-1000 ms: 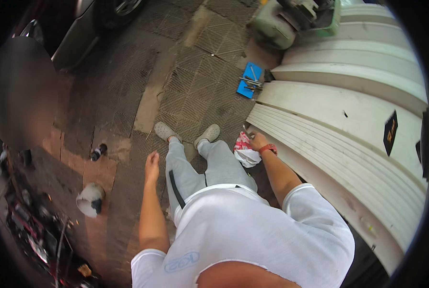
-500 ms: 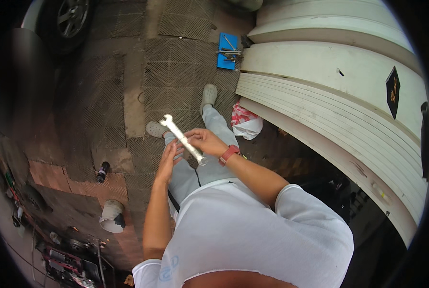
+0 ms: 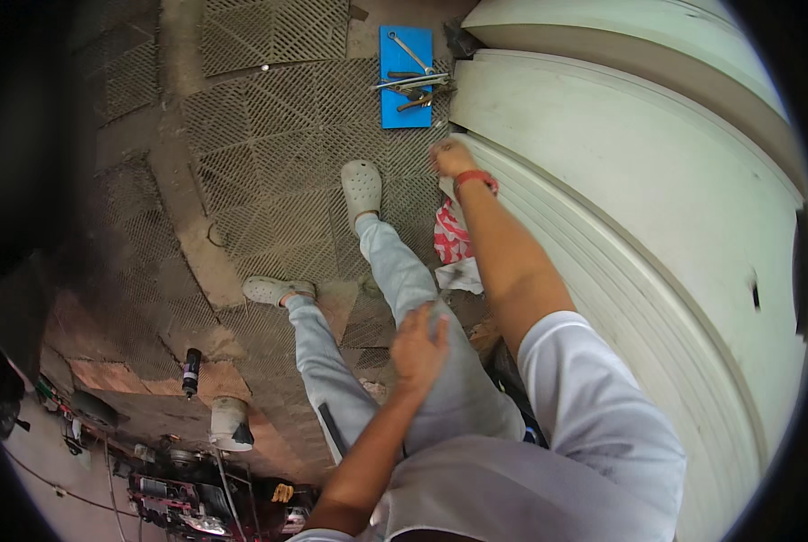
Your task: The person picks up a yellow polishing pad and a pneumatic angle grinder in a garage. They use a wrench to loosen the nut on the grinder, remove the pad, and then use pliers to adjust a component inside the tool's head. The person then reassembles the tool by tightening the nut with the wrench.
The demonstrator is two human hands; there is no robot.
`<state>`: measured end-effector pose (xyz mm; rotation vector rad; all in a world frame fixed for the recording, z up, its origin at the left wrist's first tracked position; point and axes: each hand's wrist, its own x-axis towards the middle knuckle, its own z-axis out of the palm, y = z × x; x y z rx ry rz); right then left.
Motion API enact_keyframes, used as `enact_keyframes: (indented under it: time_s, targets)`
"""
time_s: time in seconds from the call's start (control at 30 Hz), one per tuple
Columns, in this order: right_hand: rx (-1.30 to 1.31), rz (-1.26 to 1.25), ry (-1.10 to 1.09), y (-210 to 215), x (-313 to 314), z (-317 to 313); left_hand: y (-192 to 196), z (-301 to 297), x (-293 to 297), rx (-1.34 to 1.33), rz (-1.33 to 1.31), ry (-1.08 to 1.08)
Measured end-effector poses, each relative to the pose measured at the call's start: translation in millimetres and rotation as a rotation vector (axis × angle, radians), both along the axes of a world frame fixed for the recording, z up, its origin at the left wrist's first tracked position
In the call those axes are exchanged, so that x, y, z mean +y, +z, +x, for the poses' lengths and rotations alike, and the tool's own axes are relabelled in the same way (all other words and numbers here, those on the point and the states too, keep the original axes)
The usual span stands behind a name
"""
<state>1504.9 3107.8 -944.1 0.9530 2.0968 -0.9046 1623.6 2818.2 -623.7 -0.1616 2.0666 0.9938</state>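
Note:
My left hand is over my right thigh, fingers stretched out and thumb apart, holding nothing. Stretched forward along the white panel, my right hand is slightly blurred, its fingers curled closed. Whatever may be inside it is hidden; I cannot see the wrench that was between my hands. Just beyond the right hand, apart from it, a blue board lies on the floor mats. It carries a ring-ended wrench and a pile of metal hand tools.
White ribbed body panels stand along my right side. A red-and-white bag lies under my right forearm. On the left are a dark bottle, a whitish bucket and machine parts. Perforated mats cover the floor.
My hands have separated: the right reached forward and right toward the blue board, the left moved over my right thigh. The wrench between them has gone from view. My view has shifted.

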Motion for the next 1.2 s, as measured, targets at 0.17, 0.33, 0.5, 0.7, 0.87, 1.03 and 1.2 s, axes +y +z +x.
enact_keyframes:
  time_s: [0.17,0.33,0.5,0.7,0.87,1.03,1.2]
  targets:
    - [-0.202,-0.195,-0.607,-49,2,-100,-40,-20,53,-0.072,0.136,-0.088]
    - [-0.106,-0.163,-1.059,-125,-18,-129,-51,-44,57,0.055,0.144,-0.080]
    - [0.128,-0.152,-1.481,-143,-38,-142,-51,-51,56,0.082,0.171,-0.006]
    - [0.336,-0.371,-1.571,-94,-28,-136,-48,-49,52,0.052,0.167,0.046]
    - [-0.007,-0.152,-1.301,-24,-53,-140,-44,-54,40,0.058,0.129,0.101]
    - [-0.112,-0.190,-0.988,1,-30,-102,-41,-45,20,-0.033,0.206,0.145]
    - [0.287,-0.090,-0.867,62,-63,-70,-38,-17,-16,0.006,0.214,0.216]
